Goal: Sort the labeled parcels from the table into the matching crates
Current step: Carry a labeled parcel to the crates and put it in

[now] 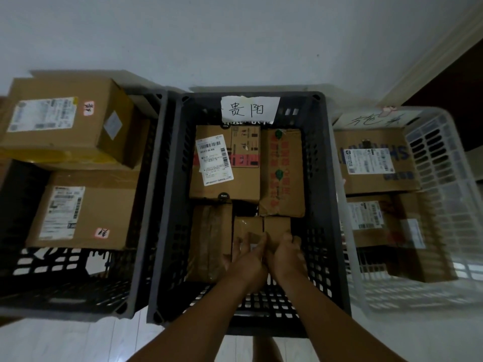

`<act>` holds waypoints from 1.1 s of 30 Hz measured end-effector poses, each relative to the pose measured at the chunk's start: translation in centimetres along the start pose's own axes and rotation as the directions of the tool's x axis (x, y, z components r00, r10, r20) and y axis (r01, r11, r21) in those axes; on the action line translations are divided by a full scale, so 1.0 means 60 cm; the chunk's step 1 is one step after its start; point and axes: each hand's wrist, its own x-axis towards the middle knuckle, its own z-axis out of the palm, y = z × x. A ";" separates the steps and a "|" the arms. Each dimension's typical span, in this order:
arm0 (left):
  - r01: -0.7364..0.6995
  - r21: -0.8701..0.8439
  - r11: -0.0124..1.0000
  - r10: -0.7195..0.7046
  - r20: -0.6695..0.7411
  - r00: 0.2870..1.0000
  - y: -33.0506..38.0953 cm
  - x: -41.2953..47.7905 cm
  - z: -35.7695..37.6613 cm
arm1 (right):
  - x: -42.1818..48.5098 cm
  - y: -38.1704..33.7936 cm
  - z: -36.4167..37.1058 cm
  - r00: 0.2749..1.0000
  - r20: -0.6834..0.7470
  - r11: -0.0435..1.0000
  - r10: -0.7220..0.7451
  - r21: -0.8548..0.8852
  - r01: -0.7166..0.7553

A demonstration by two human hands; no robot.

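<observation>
Both my hands reach down into the middle dark crate (167, 205), which bears a white handwritten paper label (249, 109). My left hand (247, 259) and my right hand (286, 257) grip a small brown parcel (261, 227) from its near side, low inside the crate. Further in lie a labelled parcel (224, 163), a parcel with red print (283, 173), and a taped one (210, 239) stands left of my hands.
A dark crate on the left (78, 283) holds two large labelled boxes (65, 121) (83, 212). A white basket on the right (444, 178) holds more labelled parcels (373, 160). A white wall runs behind; pale floor lies at my feet.
</observation>
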 end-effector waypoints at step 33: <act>-0.268 -0.461 0.846 -0.111 -0.644 0.757 -0.196 -0.513 -0.283 | -0.448 -0.334 -0.103 0.553 -0.146 0.559 -0.820 -0.001 0.829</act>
